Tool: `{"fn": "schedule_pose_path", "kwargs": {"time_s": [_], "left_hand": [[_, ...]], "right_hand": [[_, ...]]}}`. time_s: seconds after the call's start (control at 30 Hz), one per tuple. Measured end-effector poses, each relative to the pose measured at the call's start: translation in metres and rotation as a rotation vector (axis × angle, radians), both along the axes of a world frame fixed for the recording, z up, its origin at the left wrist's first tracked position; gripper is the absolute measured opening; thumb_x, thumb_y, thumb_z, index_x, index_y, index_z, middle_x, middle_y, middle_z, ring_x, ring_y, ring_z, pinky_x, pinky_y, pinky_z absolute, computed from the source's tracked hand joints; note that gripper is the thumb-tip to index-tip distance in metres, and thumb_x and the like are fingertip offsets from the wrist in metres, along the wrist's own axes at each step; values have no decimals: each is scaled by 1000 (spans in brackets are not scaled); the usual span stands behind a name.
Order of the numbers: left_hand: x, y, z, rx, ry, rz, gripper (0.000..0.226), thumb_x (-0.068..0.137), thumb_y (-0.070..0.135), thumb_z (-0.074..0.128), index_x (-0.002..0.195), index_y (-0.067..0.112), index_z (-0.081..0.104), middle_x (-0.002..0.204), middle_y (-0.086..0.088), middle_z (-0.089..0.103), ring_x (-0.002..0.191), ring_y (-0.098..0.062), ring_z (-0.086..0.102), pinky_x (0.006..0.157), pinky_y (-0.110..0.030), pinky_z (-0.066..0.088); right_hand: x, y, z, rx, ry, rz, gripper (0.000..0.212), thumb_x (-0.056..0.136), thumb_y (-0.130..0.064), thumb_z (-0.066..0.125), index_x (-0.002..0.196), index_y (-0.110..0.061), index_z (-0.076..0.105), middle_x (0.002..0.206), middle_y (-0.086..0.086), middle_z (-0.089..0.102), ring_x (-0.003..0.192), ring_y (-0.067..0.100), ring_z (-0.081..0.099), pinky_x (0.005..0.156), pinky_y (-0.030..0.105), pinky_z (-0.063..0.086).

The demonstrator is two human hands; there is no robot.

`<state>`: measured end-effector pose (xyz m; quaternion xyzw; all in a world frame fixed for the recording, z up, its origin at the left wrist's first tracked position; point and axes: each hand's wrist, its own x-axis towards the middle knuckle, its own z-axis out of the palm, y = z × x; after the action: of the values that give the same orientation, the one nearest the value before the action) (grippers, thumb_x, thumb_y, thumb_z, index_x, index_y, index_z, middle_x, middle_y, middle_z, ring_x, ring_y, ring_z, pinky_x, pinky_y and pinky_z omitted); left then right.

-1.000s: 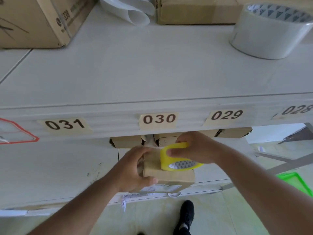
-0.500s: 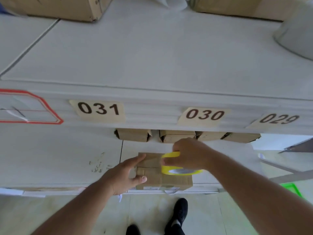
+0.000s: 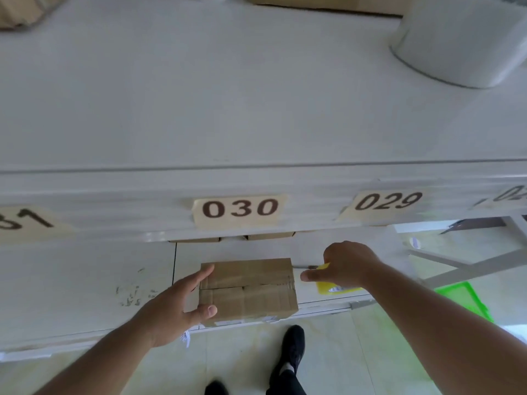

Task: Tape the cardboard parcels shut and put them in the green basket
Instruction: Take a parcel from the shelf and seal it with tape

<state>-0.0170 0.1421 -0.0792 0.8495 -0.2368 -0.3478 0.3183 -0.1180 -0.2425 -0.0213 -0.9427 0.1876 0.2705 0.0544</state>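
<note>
My left hand (image 3: 174, 306) is on the cardboard parcel (image 3: 248, 289), fingers (image 3: 199, 277) stretched flat across its left end and the thumb pressing the near edge, pinning it down on the lower shelf (image 3: 85, 280) right at the front lip. The parcel lies flat, flaps closed, a glossy strip of tape running along the seam on top. My right hand (image 3: 346, 266) is just off the parcel's right end, fingers curled tight around the yellow tape roll (image 3: 332, 287), which pokes out below my knuckles, and a thin line of tape stretches from the parcel's far right corner to the roll. Above my hands the front edge of the upper shelf (image 3: 256, 109) carries number labels, 030 (image 3: 239, 208) dead centre and 029 (image 3: 387, 201) to its right. More small boxes (image 3: 271, 236) peek out from under that edge, behind the parcel. A big white tape roll (image 3: 462, 44) sits up on the upper shelf at far right. The green basket (image 3: 467, 297) is down on the floor to my right, well apart from the parcel, partly hidden by my forearm. My black shoe (image 3: 291, 352) shows below.
</note>
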Motion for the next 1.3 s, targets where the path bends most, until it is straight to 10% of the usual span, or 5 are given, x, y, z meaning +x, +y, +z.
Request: {"fn": "schedule_pose_path", "kwargs": {"time_s": [0.37, 0.6, 1.0, 1.13, 1.3], "left_hand": [[3, 1, 1, 43, -1, -37, 85, 83, 74, 64, 145, 76, 7, 161, 41, 11, 151, 6, 18, 123, -39, 30], [-57, -27, -10, 113, -814, -405, 60, 102, 45, 41, 155, 18, 38, 166, -9, 30, 155, -25, 25, 124, -41, 10], [-99, -155, -15, 137, -711, -382, 82, 86, 55, 54, 154, 10, 44, 165, -8, 27, 150, -25, 38, 119, -46, 23], [-68, -180, 8, 430, -666, -473, 109, 86, 69, 57, 164, 16, 2, 172, -13, -3, 156, -35, 11, 122, -55, 20], [-50, -190, 36, 429, -696, -531, 108, 70, 76, 59, 158, 33, 11, 146, -6, 38, 127, -34, 41, 103, -55, 31]], "right_hand": [[0, 7, -23, 43, 59, -44, 88, 55, -107, 46, 71, -20, 54, 73, -5, 63, 74, 13, 63, 67, 31, 46], [3, 8, -27, 35, 43, -3, 88, 60, -104, 49, 82, -20, 61, 82, -5, 67, 78, 11, 62, 71, 31, 48], [0, 10, -31, 27, 49, -24, 90, 58, -107, 40, 86, -24, 61, 84, -8, 66, 82, 12, 63, 78, 31, 54], [-3, 10, -31, 56, 53, -48, 93, 58, -107, 41, 84, -20, 64, 80, -6, 69, 76, 11, 64, 71, 30, 52], [-5, 13, -11, 53, 13, -48, 96, 58, -109, 34, 80, -20, 64, 79, -6, 68, 76, 12, 63, 69, 31, 50]]}}
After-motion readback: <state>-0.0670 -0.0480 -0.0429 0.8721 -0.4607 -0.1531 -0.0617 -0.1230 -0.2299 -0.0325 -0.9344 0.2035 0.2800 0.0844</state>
